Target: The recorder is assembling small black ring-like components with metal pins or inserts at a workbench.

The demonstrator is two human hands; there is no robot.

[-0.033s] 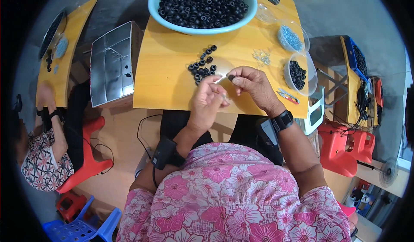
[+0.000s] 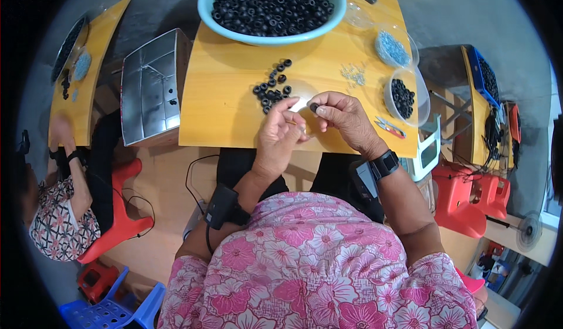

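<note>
My right hand (image 2: 346, 119) pinches a small black ring-shaped piece (image 2: 314, 107) between thumb and fingers, above the front part of the yellow table (image 2: 223, 106). Close on its left is my left hand (image 2: 280, 135), its thumb and a finger pressed together at the tips. Something tiny and pale seems to sit there, too small to name. Behind my left fingers lies a loose cluster of black ring-shaped pieces (image 2: 270, 93). Red-handled thread snips (image 2: 391, 128) rest to the right of my right hand.
A light-blue basin (image 2: 264, 39) heaped with black pieces stands at the back. On the right are a clear tub of black pieces (image 2: 403, 98), a tub of pale blue bits (image 2: 392, 48) and scattered clear bits (image 2: 353, 75). A foil-lined box (image 2: 149, 88) stands left; another person (image 2: 64, 217) sits beyond.
The view has shifted very slightly, and my left fingers have moved a little. My right hand keeps the black piece in its pinch.
</note>
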